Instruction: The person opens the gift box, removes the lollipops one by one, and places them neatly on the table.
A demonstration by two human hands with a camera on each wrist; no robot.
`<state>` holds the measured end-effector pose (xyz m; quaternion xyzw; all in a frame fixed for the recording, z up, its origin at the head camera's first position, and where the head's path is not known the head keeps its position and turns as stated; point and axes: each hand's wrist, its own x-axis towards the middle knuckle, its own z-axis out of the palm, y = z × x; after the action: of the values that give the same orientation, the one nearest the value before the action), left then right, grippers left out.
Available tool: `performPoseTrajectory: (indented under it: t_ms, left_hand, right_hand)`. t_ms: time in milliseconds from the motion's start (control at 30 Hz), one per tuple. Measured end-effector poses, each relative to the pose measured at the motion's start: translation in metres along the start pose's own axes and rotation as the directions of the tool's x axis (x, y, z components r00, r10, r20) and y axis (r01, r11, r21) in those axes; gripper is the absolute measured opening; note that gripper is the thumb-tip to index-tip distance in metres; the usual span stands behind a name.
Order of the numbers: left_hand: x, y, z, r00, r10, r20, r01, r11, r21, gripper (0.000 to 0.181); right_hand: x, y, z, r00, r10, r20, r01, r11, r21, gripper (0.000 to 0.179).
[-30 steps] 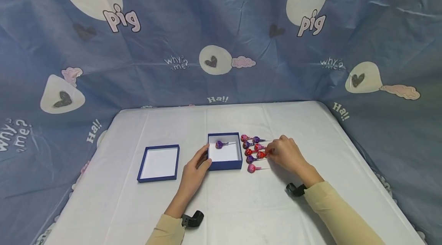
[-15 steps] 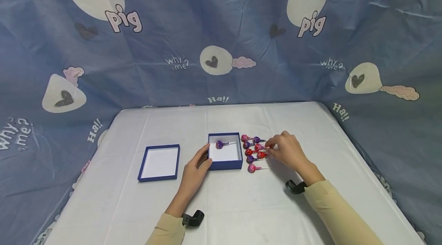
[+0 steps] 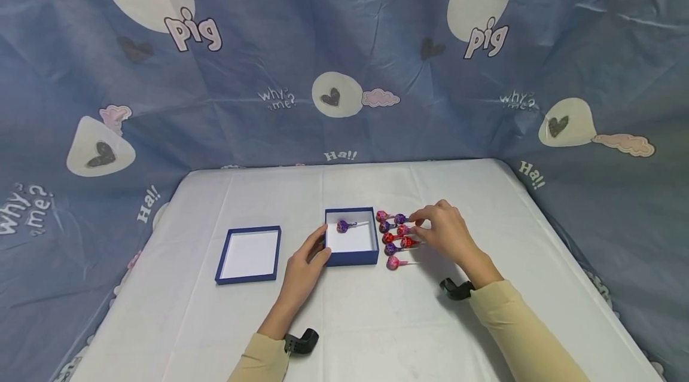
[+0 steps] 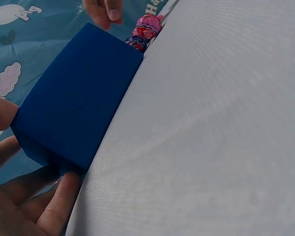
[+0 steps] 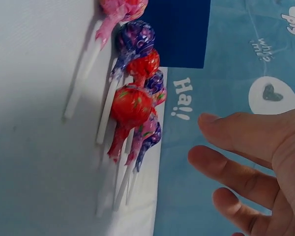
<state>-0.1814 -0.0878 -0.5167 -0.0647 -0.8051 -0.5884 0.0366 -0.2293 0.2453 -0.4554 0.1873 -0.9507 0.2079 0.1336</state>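
A blue box [image 3: 352,257] with a white inside stands at the table's middle, holding one purple-wrapped lollipop [image 3: 343,226]. My left hand [image 3: 302,268] holds its left side, thumb near the front corner and fingers along the left wall, as the left wrist view [image 4: 39,206] also shows. Right of the box lies a cluster of lollipops, among them a red one [image 5: 131,105], a purple one [image 5: 136,38] and a pink one [image 3: 393,263] nearest the front. Over their sticks hovers my right hand [image 3: 447,232], thumb and fingers apart, with nothing visible between them.
A shallow blue-rimmed lid [image 3: 249,278] lies inside-up on the white tablecloth [image 3: 371,322], left of the box. Behind and beside the table hangs a blue patterned curtain [image 3: 258,131].
My right hand has shifted slightly away from the front, from beside the red lollipop toward the back sticks, and its fingers have parted. The left hand and box have stayed put.
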Motion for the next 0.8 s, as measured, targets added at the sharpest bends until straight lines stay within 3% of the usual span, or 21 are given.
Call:
performPoseTrajectory:
  t_ms: [333,800]
  left_hand:
    - [0.002,0.000,0.000,1.000,0.028,-0.002,-0.028,1.000,0.000,0.052]
    - [0.001,-0.001,-0.001,1.000,-0.003,0.005,0.004,1.000,-0.008,0.051]
  right_hand:
    - [0.009,-0.015,0.002,1.000,-0.015,-0.019,0.016,0.999,0.034,0.018]
    - [0.025,-0.039,0.006,0.996,-0.071,-0.044,0.077,0.987,0.143,0.018]
